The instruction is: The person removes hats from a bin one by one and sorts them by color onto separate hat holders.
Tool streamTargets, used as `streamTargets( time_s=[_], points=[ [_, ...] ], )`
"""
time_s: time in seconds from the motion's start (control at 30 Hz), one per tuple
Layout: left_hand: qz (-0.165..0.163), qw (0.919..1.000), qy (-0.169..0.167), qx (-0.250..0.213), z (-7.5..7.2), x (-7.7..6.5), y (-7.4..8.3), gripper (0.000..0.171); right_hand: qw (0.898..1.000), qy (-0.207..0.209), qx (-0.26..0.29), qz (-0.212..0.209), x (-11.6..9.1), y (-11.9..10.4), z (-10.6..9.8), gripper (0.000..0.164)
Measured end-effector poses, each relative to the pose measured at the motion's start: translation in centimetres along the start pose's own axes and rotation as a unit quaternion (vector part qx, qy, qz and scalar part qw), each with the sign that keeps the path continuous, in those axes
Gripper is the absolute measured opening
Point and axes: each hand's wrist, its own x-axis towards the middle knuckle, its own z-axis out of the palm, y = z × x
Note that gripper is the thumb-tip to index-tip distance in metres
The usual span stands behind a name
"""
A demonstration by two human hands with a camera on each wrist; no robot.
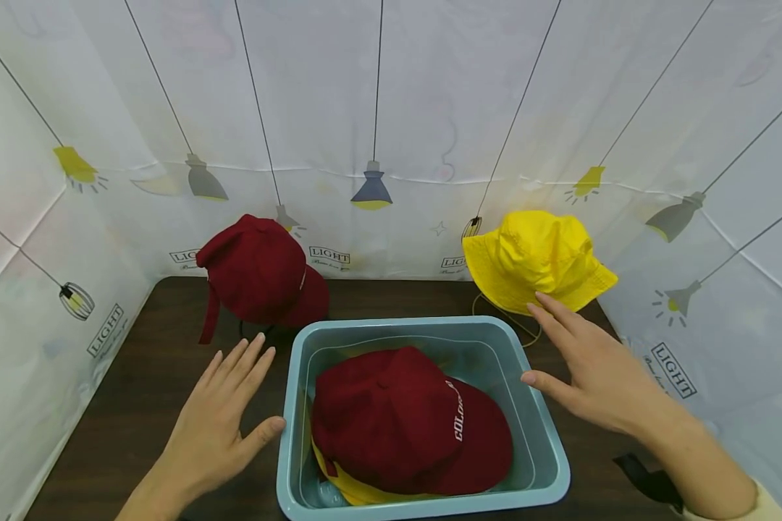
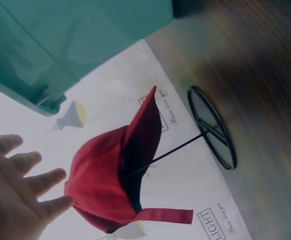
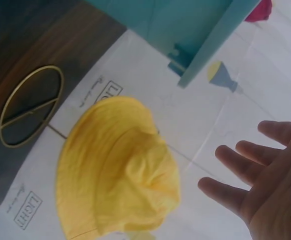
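My left hand (image 1: 218,420) is spread with straight fingers beside the left wall of a light blue plastic bin (image 1: 554,434), holding nothing. Beyond its fingertips a dark red baseball cap (image 1: 257,271) hangs on a black wire stand (image 2: 213,127), its strap dangling. On the other side, my right hand (image 1: 593,362) reaches over the bin's right rim with fingers extended and grips nothing. Its fingertips overlap the brim of a yellow bucket hat (image 1: 537,253) in the head view; the right wrist view shows a gap. That hat sits on a gold wire stand (image 3: 30,107).
Inside the bin lies another dark red cap (image 1: 391,420) with white lettering, on top of a yellow hat (image 1: 358,492). The dark wooden table (image 1: 130,405) ends at a white curtain (image 1: 430,87) printed with lamps. A black strap (image 1: 648,481) is near my right forearm.
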Motion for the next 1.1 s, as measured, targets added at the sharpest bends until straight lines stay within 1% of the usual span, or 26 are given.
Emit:
streamTargets(
  time_s=[0.17, 0.33, 0.43, 0.6, 0.9, 1.1],
  points=[
    [0.016, 0.9997, 0.008, -0.019, 0.2, 0.0, 0.0, 0.08, 1.0, -0.004, 0.004, -0.015, 0.7, -0.9, -0.2, 0.097],
    [0.031, 0.9989, 0.004, -0.035, 0.4, 0.0, 0.1, 0.079, 0.999, -0.006, 0.006, -0.039, 1.5, -1.7, -0.2, 0.098],
    [0.034, 0.9985, -0.004, -0.043, 0.5, 0.1, 0.2, 0.08, 0.999, -0.012, 0.011, -0.049, 1.9, -2.1, -0.1, 0.096],
    [0.042, 0.9979, -0.006, -0.049, 0.6, 0.2, 0.3, 0.081, 0.998, -0.032, 0.014, -0.053, 2.4, -2.9, 0.0, 0.091],
    [0.055, 0.9966, -0.012, -0.06, 0.8, 0.0, 0.4, 0.076, 0.995, -0.054, 0.021, -0.078, 3.4, -4.3, 0.5, 0.093],
    [0.057, 0.996, -0.018, -0.067, 1.0, 0.0, 0.4, 0.073, 0.993, -0.069, 0.032, -0.095, 3.8, -5.2, 0.9, 0.092]
  ],
)
